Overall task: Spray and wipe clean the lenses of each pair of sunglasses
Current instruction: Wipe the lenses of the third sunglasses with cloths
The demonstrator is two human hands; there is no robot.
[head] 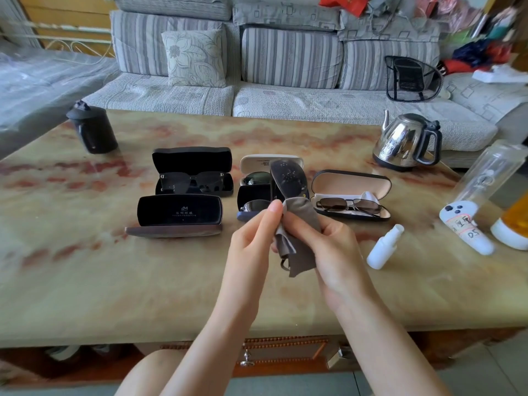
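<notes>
Above the table's middle I hold a dark pair of sunglasses [288, 180] upright, its upper lens dotted with droplets. My left hand [254, 241] grips its lower part. My right hand [328, 247] pinches a grey cloth [303, 238] wrapped over the lower lens. A white spray bottle [384, 247] lies on its side to the right. Open cases with sunglasses stand behind: a black case [193, 174], a white case [257, 167], a dark blue case [251, 204] and a beige-lined case [353, 195]. An empty open black case [178, 217] sits at the front left.
A marbled table [143, 281] carries a black lidded mug [91, 130] at the back left and a steel kettle [407, 141] at the back right. A clear bottle [491, 172], a white labelled controller [465, 227] and an orange container [514, 224] crowd the right edge. A sofa [257, 95] stands behind.
</notes>
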